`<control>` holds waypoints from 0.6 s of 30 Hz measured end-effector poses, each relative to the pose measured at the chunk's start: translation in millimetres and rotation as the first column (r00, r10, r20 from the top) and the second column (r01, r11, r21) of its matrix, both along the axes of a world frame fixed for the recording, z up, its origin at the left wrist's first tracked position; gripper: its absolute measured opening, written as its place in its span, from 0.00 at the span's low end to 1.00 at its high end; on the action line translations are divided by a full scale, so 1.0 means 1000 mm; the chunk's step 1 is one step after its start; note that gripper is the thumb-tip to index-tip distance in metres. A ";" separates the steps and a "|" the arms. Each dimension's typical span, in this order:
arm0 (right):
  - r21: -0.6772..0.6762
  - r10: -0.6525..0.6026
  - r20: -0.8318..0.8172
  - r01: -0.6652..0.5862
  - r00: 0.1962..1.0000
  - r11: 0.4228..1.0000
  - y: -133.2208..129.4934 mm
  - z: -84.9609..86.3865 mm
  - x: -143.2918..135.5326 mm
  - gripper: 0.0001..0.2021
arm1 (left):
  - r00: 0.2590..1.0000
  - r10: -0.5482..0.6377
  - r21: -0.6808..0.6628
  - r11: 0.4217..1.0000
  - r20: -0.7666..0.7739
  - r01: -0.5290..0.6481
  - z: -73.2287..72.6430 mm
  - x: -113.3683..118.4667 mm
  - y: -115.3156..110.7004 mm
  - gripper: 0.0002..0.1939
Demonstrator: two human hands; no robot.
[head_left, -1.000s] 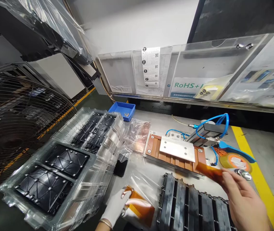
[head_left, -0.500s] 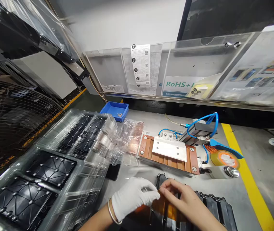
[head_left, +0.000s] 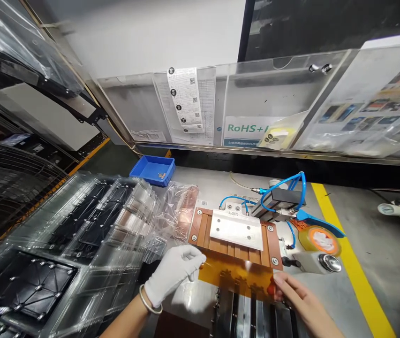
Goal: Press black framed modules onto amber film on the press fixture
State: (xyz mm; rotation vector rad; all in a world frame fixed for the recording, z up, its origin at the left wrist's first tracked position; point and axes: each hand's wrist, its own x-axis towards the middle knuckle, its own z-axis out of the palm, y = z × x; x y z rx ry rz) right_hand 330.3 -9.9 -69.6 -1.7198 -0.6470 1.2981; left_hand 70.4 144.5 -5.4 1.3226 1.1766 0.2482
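Note:
A see-through amber film strip (head_left: 235, 274) stretches between my two hands. My left hand (head_left: 175, 270), in a white glove with a bangle at the wrist, pinches its left end. My bare right hand (head_left: 293, 291) is closed on the right end, and an orange-red patch shows at its fingertips. Beneath the film lie black ribbed parts (head_left: 251, 317), partly seen through it. Just beyond the film stands a fixture with a brown grooved block (head_left: 203, 227) and a white metal plate (head_left: 237, 231) on top.
Clear plastic trays with black parts (head_left: 27, 281) are stacked at left. Behind them stands a blue bin (head_left: 152, 170). A plastic bag (head_left: 178, 206) lies beside the fixture. To the right are a black cylinder (head_left: 280, 202) with blue hoses, a tape roll (head_left: 321, 240) and a white bottle (head_left: 312, 262).
My hands have moved apart, the left one leftward and the right one rightward, and the amber film now spans the gap. The whole view has shifted slightly.

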 end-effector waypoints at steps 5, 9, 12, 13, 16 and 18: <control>-0.009 -0.021 0.045 0.021 0.999 1.000 0.024 -0.003 0.011 0.24 | 0.998 -0.064 -0.017 0.998 -0.005 0.063 -0.018 0.017 0.024 0.15; -0.037 -0.014 0.075 0.017 0.997 0.999 0.051 -0.009 0.028 0.22 | 0.989 -0.143 -0.030 0.989 -0.038 0.142 -0.036 0.036 0.055 0.13; -0.085 -0.004 0.080 0.011 0.997 0.996 0.070 -0.016 0.038 0.21 | 0.981 -0.169 -0.013 0.986 -0.093 0.168 -0.048 0.051 0.075 0.14; -0.100 0.000 0.081 0.008 0.997 0.995 0.075 -0.017 0.041 0.21 | 0.978 -0.174 -0.005 0.985 -0.115 0.174 -0.051 0.055 0.080 0.14; -0.132 0.010 0.101 0.003 0.995 0.991 0.086 -0.019 0.045 0.19 | 0.965 -0.181 0.011 0.983 -0.189 0.186 -0.056 0.063 0.090 0.13; -0.153 0.016 0.126 0.004 0.992 0.988 0.090 -0.018 0.046 0.19 | 0.954 -0.176 0.003 0.983 -0.243 0.182 -0.057 0.066 0.092 0.11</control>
